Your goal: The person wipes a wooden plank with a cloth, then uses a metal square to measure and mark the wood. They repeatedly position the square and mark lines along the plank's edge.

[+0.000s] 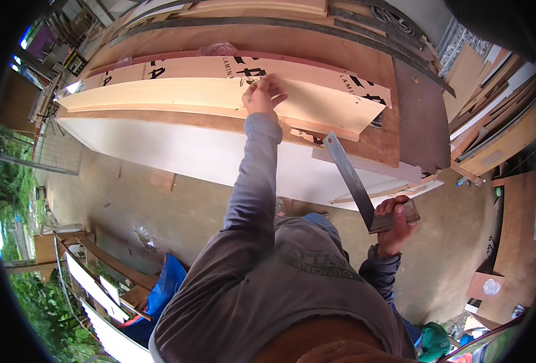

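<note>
My right hand (394, 227) is wrapped round the wooden stock of a try square (351, 175), whose long metal blade points up and to the left toward the workbench. The tip of the blade comes near the front right part of a long, pale wooden board (183, 94). Over the middle of that board is my left hand (264, 95), its fingers bent and drawn together. What they pinch, if anything, is too small to make out. Behind the board runs a strip of printed laminate sheet (195, 66) with dark lettering. Small dark scraps lie next to my left fingertips.
The workbench has a brown wooden top (377, 66) and a white front panel (177, 151). Long strips and a coiled bundle (395, 21) lie at its far side. Boards are stacked at the right (492, 115). A blue tarp (165, 284) and timber stand at the lower left.
</note>
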Demonstrator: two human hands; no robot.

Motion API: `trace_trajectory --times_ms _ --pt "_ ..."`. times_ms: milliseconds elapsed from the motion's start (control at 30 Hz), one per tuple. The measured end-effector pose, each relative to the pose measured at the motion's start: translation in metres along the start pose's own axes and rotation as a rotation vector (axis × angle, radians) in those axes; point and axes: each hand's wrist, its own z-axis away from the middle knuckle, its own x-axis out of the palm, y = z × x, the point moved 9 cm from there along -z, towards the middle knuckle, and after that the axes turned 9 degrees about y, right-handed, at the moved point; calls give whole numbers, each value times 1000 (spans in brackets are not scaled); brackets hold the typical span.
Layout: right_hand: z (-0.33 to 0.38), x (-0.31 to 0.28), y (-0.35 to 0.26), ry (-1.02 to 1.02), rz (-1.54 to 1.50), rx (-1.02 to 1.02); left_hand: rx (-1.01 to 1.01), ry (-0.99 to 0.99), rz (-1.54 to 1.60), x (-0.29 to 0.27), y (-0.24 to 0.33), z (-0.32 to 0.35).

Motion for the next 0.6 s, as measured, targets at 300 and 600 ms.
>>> trace_trajectory --times_ms 300,600 --pt "0 5 5 15 -8 -6 162 84 -611 -32 -6 -7" --pt "-4 3 -5 23 -9 -28 310 136 -431 1 13 22"
